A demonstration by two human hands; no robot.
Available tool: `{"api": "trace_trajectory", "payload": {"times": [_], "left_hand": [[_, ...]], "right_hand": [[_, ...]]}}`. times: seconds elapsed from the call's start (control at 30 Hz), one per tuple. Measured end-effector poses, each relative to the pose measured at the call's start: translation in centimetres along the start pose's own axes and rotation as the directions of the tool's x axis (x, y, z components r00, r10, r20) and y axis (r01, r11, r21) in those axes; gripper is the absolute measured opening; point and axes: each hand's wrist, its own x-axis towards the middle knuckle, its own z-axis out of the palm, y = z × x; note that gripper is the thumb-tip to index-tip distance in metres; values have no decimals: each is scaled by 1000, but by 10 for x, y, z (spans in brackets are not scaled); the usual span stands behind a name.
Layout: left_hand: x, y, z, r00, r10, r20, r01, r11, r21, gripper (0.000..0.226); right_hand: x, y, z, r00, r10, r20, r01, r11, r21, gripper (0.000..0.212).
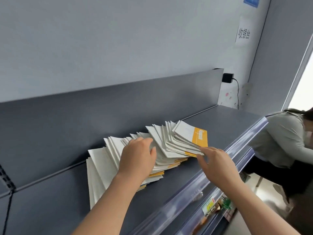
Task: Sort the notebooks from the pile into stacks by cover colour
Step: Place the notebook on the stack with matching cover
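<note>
The sorting is at its opening step, by my reading. The notebooks all lie in one fanned pile (pixel 167 148) on the grey shelf (pixel 220 126), and no separate colour stacks show anywhere on it. The pile runs across the middle of the view from about 7 o'clock up to 1 o'clock. The topmost notebook (pixel 191 134), white with a yellow band, sits at the 1 o'clock end.

The left hand (pixel 138 156) comes in from 7 o'clock and lies palm down on the middle of the fan. Its fingers are lightly bent and press on the covers rather than gripping, and the thumb is spread to the side.

The right hand (pixel 215 163) reaches in from 5 o'clock. Its fingertips (pixel 203 149) touch the near corner of the upper notebooks, and the thumb sits lower, by the yellow edges. I cannot tell whether it has pinched anything.

The next move probably calls for peeling one notebook, or a same-coloured few, off the 1 o'clock end while the left hand steadies the rest. They would then go on bare shelf towards 1 o'clock. The covers are thin and slippery-looking, so a careless pull could drag neighbours towards the front rail (pixel 245 138).
</note>
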Motion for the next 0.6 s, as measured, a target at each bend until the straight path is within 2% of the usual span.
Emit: {"api": "trace_trajectory", "payload": {"times": [0.17,0.4,0.5,0.6], "left_hand": [[35,20,35,999,17,35,-19,999,41,27],[88,58,86,998,-25,54,22,998,64,28],[113,75,106,994,-76,81,67,993,100,25],[129,87,119,978,-133,158,95,969,227,19]], "right_hand": [[36,40,15,997,55,48,-56,998,25,32],[99,90,31,987,17,161,-26,998,51,38],[121,109,42,971,4,240,-38,990,138,37],[139,126,58,965,-39,259,-35,960,277,32]]}}
